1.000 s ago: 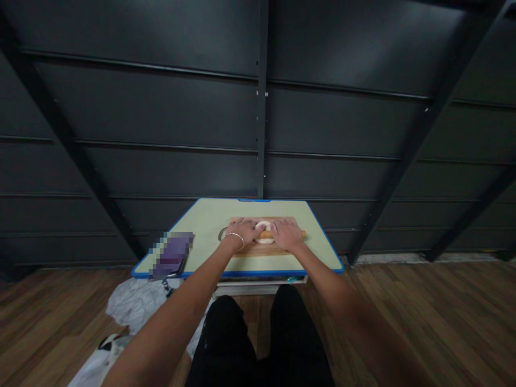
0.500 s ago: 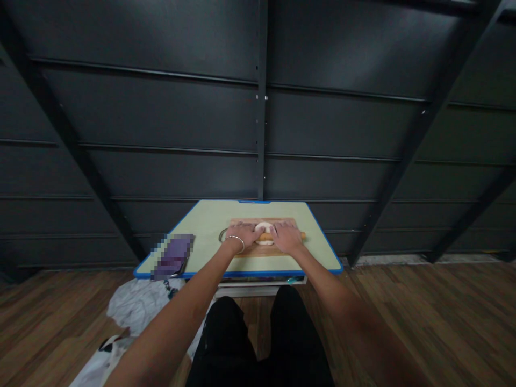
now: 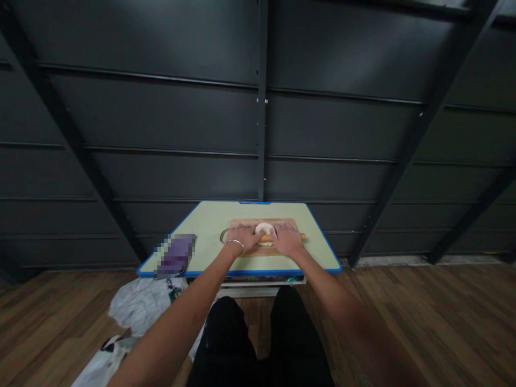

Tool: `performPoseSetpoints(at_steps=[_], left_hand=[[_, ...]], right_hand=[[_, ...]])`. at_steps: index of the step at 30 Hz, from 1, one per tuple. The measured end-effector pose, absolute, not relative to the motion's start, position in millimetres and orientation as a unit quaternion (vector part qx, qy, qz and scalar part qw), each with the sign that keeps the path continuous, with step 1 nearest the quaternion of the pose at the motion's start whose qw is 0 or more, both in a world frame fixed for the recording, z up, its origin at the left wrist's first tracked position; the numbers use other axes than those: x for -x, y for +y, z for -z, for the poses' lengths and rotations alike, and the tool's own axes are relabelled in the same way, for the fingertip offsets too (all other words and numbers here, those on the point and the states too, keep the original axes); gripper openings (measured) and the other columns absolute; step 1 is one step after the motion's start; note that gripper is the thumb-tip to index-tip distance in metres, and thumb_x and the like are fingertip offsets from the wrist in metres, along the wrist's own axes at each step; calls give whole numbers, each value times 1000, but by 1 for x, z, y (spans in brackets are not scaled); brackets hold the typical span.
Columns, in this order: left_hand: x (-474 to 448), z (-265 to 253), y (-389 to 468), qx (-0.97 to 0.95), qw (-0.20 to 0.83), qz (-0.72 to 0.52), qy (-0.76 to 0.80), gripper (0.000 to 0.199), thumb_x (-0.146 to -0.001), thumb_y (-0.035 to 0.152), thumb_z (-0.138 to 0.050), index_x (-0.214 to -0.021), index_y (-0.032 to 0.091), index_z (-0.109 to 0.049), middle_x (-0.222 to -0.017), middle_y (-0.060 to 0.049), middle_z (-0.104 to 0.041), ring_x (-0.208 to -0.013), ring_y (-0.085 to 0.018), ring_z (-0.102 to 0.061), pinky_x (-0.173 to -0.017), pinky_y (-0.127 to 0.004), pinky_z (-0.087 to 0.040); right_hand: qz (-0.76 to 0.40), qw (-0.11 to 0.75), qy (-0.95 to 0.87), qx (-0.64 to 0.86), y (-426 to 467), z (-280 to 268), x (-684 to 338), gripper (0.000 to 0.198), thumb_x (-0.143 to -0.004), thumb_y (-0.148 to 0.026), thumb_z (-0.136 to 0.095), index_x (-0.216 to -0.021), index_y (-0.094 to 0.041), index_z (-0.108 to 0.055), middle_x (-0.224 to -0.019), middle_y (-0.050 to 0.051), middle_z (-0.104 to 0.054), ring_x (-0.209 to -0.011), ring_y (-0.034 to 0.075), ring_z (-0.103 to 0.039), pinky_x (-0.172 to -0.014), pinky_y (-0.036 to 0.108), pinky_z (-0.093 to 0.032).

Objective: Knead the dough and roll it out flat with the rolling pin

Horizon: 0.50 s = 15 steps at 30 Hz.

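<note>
A round of pale dough lies on a wooden board. Across it runs a wooden rolling pin, its right end sticking out past my right hand. My left hand, with a bangle at the wrist, presses on the left part of the pin and hides that end. On the right part rests my right hand, closed over the pin. Both thumbs point inward above the dough, and a short stretch of pin shows between them. A metal ring-shaped handle shows beside the left hand.
The board sits on a small pale-green table with a blue rim. At its left corner is a pixelated purple item. White plastic bags lie on the wooden floor at left. A dark panelled wall stands behind the table.
The camera view has shifted slightly. Both hands stay on the rolling pin over the dough, with hardly any movement visible.
</note>
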<state>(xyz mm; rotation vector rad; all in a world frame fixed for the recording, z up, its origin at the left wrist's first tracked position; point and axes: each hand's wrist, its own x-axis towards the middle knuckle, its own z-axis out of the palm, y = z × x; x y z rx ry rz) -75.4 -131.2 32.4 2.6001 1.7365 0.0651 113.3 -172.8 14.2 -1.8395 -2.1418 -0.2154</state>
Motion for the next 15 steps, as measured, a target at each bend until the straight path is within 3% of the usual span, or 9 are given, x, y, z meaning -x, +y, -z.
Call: performPoseSetpoints(at_steps=[3, 8, 15], left_hand=[[76, -32, -136, -827, 2, -39, 560, 61, -98, 67, -30, -144, 36, -56, -144, -9, -62, -137, -35, -51, -109, -52, -39], [75, -27, -142, -816, -18, -71, 574, 75, -99, 65, -23, -160, 23, -33, -157, -13, -48, -142, -33, -47, -114, -49, -35], [75, -20, -142, -816, -25, -75, 573, 75, -99, 66, -25, -161, 24, -32, -153, -14, -53, -141, -33, -48, -112, -49, -36]], right_hand=[[74, 158, -746, 642, -176, -14, -113, 54, -108, -43, -24, -123, -15, -68, -129, 15, -69, -123, 28, -57, -108, 40, -33], [66, 154, -744, 647, -181, -14, -111, 52, -108, -42, -26, -128, -15, -66, -133, 16, -68, -126, 28, -56, -109, 40, -32], [77, 162, -732, 658, -187, -12, -111, 53, -107, -43, -28, -127, -10, -65, -130, 18, -67, -122, 30, -57, -107, 42, -35]])
